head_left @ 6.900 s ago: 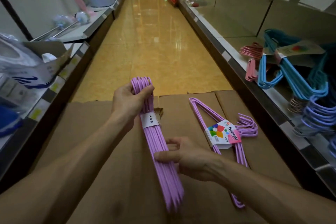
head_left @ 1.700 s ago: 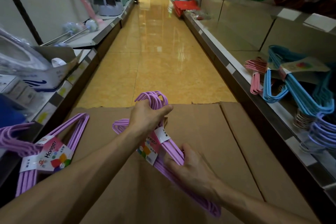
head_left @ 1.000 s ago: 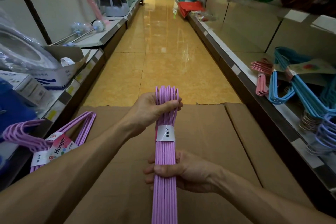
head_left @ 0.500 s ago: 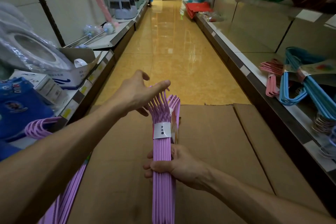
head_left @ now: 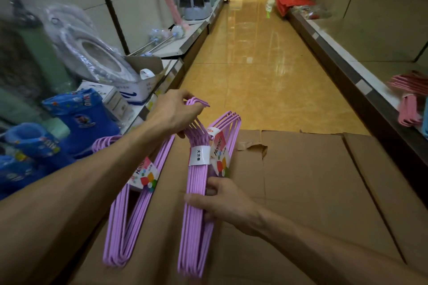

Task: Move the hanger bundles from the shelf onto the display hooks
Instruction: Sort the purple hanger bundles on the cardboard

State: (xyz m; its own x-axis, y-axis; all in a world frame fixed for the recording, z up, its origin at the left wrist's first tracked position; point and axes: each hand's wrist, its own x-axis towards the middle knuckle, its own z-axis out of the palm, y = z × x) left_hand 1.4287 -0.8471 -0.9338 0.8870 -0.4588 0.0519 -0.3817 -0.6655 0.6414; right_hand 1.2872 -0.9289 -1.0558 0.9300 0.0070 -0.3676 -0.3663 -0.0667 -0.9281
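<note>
I hold a purple hanger bundle (head_left: pixel 195 210) edge-on above a cardboard box (head_left: pixel 301 192). My right hand (head_left: pixel 222 203) grips its lower bars. My left hand (head_left: pixel 176 113) pinches the hook ends at the top. A white band and a "Hanger" label wrap the bundle's middle. A second purple hanger bundle (head_left: pixel 125 222) with the same label lies at the box's left edge, its hooks toward the left shelf. Pink hanger bundles (head_left: pixel 410 97) lie on the right shelf.
The left shelf (head_left: pixel 171 62) carries blue boots (head_left: pixel 78 120), white boxes, wrapped toilet seats and brushes. The right shelf (head_left: pixel 347 69) runs along the aisle. A glossy yellow tiled floor (head_left: pixel 259 71) stretches ahead past the box.
My left hand, open beside the hooks half a second ago, has closed on them. The bundle has tilted slightly and my view has swung left.
</note>
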